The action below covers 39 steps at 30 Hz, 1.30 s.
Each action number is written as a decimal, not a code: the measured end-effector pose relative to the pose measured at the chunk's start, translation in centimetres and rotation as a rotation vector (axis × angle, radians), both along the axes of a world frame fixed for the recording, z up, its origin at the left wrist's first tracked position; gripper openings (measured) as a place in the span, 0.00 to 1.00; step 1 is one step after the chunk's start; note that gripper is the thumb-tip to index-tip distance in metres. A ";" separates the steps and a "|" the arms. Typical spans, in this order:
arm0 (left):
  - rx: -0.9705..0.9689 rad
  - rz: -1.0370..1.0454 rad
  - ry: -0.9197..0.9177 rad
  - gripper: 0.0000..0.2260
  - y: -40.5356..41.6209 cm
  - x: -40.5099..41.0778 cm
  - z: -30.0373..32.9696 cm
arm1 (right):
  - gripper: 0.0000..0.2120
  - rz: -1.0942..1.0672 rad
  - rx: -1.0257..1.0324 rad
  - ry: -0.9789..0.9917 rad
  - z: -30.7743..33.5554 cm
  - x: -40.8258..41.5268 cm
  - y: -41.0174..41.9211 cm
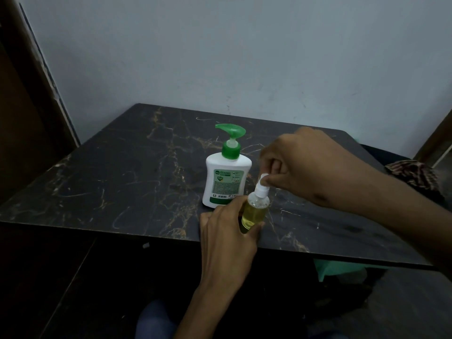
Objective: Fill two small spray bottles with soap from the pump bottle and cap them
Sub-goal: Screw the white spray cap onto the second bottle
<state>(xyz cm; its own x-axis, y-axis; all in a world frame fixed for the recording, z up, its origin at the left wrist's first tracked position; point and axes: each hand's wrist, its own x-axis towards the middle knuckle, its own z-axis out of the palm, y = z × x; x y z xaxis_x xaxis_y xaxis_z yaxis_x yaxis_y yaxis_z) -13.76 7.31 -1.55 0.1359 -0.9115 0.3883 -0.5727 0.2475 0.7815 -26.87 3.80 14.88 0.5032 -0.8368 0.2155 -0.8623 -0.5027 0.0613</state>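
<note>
A small clear spray bottle (254,211) holding yellow soap stands near the front edge of the dark marble table (122,182). My left hand (227,231) grips its lower body from the left. My right hand (305,165) comes in from the right and pinches the bottle's white spray cap (262,185) between fingertips. Just behind stands the white pump bottle (226,179) with a green pump head, its spout pointing left. A second spray bottle is not visible; part of the table is hidden behind my hands.
A pale wall rises behind the table. Dark wood panelling runs along the left. A patterned cloth (413,177) lies off the table's right side and something green (337,270) sits below its front right edge.
</note>
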 end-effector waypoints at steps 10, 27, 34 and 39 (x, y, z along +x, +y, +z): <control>0.003 0.003 0.013 0.18 -0.2 0.0 -0.3 | 0.20 -0.016 -0.002 0.092 0.3 0.3 -0.5; -0.013 0.016 0.013 0.19 -0.5 -0.1 -0.5 | 0.25 -0.040 -0.023 0.179 -1.6 0.6 -0.8; -0.019 0.013 0.000 0.18 -0.6 0.0 -0.6 | 0.12 0.086 0.047 0.121 -1.1 -0.3 -0.2; -0.025 0.004 0.005 0.16 -0.6 -0.1 -0.6 | 0.06 0.054 0.017 0.099 -1.9 -0.3 -0.8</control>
